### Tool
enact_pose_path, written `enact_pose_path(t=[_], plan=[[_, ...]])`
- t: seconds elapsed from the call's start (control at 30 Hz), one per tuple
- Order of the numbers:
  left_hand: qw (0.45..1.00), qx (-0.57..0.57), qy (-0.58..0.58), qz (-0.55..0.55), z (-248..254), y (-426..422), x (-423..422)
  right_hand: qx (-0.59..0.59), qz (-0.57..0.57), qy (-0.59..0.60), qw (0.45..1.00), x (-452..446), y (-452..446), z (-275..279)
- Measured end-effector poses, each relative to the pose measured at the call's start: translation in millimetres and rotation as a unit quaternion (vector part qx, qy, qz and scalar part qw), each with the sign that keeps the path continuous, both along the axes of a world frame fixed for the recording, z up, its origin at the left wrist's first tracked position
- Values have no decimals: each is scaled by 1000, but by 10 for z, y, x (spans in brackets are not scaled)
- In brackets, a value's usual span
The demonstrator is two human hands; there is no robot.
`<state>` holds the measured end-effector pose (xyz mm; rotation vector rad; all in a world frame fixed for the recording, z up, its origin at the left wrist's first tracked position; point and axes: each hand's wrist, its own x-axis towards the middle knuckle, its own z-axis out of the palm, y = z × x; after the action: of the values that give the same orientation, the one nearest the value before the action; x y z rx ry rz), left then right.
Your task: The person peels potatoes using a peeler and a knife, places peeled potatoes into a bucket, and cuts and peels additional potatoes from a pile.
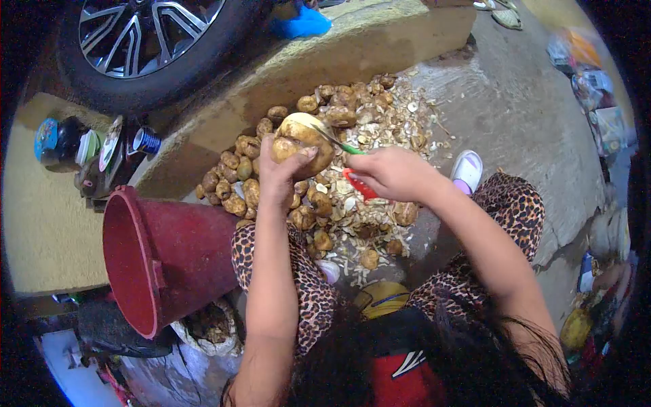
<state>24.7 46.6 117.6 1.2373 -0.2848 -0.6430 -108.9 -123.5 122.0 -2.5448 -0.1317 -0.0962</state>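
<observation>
My left hand point(281, 173) is closed around a large brown potato point(298, 148), its thumb lying across the front. Pale flesh shows along the potato's top, where the skin is off. In my right hand point(393, 171) is a knife point(348, 147) with a green handle, its thin blade against the potato's upper right side. Just below that hand is a bright red piece point(359, 184); whether it belongs to the knife cannot be made out. Under both hands lie a heap of unpeeled potatoes point(234, 163) and a wide scatter of pale peelings point(356, 224).
A dark red bucket point(186, 258) lies tipped at the left, its mouth facing left. Behind the heap runs a concrete ledge point(380, 44), with a car wheel point(146, 41) above it. Cups and dishes point(95, 146) stand far left. Assorted items point(603, 115) line the right edge.
</observation>
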Motion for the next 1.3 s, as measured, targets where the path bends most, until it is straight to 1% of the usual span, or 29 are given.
enact_pose_path(t=[0.07,0.17,0.27,0.4,0.5,0.53,0.63,0.67,0.77,0.8,0.9,1.0,1.1,1.2,1.3], plan=[[1000,-10,27,-6,-46,31,59,-36,4,9,999,-17,-77,76],[998,-30,59,-24,-77,16,59,-50,3,7,999,-38,-157,71],[996,-33,84,-20,-69,9,37,65,46,0,997,-65,-96,88],[992,-70,100,-31,-105,43,101,188,-7,21,982,-93,-92,134],[990,-88,97,-60,-90,76,86,310,-23,51,949,-118,-132,153],[989,-96,93,-66,-98,81,89,355,-20,91,930,-132,-143,203],[987,-107,89,-80,-105,84,77,439,-43,230,867,-168,-75,390],[987,-105,94,-83,-89,83,63,390,-11,173,904,-165,-72,275],[985,-108,106,-89,-45,73,32,351,38,71,933,-144,-6,193],[984,-110,110,-91,-43,76,29,327,44,56,942,-133,-3,185],[988,-84,93,-89,-84,84,73,269,35,70,960,-110,-35,183],[992,-49,29,-109,-69,89,103,305,49,139,941,-114,-39,265],[992,-38,33,-116,-16,80,84,303,58,94,947,-98,-3,141],[992,-50,60,-100,-35,58,51,360,19,136,923,-95,110,184],[991,-68,72,-84,-63,18,36,529,-32,197,825,-94,273,166]])
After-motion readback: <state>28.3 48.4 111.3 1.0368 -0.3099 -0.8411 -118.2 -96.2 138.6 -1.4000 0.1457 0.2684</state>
